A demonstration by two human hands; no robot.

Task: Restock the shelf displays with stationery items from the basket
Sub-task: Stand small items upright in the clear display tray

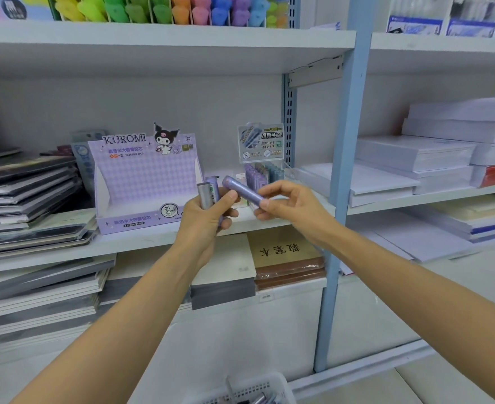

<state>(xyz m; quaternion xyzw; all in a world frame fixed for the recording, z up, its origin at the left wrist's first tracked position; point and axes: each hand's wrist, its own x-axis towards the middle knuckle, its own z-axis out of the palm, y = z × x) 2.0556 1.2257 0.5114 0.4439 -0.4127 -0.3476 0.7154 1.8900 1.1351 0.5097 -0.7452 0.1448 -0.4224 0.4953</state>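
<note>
Box (141,182) on shelf (141,243), no stock showing; left hand (205,220) clenched round spare tubes (208,193) just right of it; purple tube (241,189) pinched endwise by right hand (293,208), best turned upright and seated in the back row first.

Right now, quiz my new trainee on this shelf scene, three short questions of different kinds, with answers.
1. True or false: the Kuromi display box looks empty of stock.
2. The right hand pinches: A one purple tube, B a notebook, C nothing.
3. Fill in: the white basket lies ___ the left hand, which grips several tubes.
Key: 1 true; 2 A; 3 below.
</note>
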